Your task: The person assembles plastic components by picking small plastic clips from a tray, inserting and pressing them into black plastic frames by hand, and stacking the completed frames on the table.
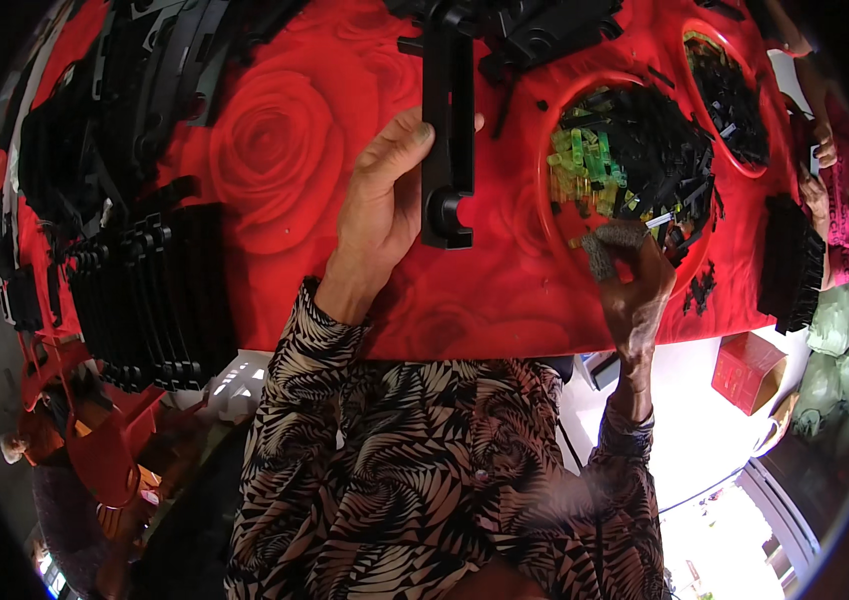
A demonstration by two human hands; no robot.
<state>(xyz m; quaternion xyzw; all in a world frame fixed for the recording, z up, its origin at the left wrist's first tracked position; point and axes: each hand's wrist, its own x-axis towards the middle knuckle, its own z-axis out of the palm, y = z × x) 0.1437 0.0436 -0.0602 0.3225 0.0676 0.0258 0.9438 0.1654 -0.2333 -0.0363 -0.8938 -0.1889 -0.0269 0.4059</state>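
Note:
My left hand (379, 205) is wrapped round a long black plastic channel-shaped part (434, 130), held upright above the red rose-patterned tablecloth (274, 150). The lower end of the part has a rounded notch. At the near edge of a red round tray (548, 170), my right hand (639, 285) has its thumb and finger bent together, with grey covers (612, 238) on the fingertips. Whatever it pinches is too small to make out. Clear yellow-green plastic pieces (579, 165) lie on the tray's left side, beside a heap of small black pieces (659, 140).
Rows of black plastic parts (149, 300) stand at the left. Another red tray (762, 165) with black pieces lies far right, near a black stack (789, 265). Another person's hand (824, 148) shows at the right edge. A red box (747, 372) is beyond the table's near edge.

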